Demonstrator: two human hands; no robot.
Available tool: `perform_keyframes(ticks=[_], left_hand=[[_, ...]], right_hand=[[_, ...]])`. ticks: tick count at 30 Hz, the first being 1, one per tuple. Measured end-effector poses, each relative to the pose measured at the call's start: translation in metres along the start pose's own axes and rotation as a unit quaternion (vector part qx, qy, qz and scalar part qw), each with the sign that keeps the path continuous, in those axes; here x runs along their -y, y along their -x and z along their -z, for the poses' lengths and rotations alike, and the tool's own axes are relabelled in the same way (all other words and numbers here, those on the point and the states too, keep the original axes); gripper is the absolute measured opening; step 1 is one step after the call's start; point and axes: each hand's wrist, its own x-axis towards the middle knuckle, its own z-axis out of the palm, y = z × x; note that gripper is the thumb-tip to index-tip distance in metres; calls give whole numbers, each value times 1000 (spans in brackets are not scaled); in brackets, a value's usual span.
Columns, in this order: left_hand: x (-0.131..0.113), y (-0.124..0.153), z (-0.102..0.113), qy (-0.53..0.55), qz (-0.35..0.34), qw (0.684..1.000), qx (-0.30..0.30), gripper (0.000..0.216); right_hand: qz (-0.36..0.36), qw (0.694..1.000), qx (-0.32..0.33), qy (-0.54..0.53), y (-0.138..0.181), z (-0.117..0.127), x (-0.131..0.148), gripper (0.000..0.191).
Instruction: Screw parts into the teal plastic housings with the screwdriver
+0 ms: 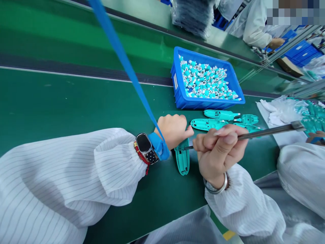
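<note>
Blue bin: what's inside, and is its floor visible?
The blue bin holds a heap of small teal and white plastic parts. They cover nearly all its floor, which shows only in small gaps; anything beneath the top layer is hidden.

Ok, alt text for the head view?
Two hands in white striped sleeves work over a green assembly bench: the right hand grips long metal tweezers above teal plastic housing shells. The closed left hand wears a blue wrist strap. Beyond sits a blue bin of small teal-and-white parts.

Green conveyor bench (50, 101), second green belt (63, 34) beyond, metal rail (286, 44), blue crates (302, 52) behind.
</note>
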Motion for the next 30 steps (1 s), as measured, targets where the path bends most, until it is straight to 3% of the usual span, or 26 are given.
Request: perform_keyframes(ticks=[7, 19, 30], left_hand=[[2, -2, -1, -10, -25, 1000, -9, 45], [3, -2, 5, -7, -30, 999, 29, 49], [2, 0, 9, -10, -27, 998, 48, 48]], right_hand=[[-13, 999, -47, 1, -8, 3, 8, 18], [-21, 998, -30, 49, -2, -7, 4, 19], [9, 1000, 13, 3, 7, -6, -2, 16]])
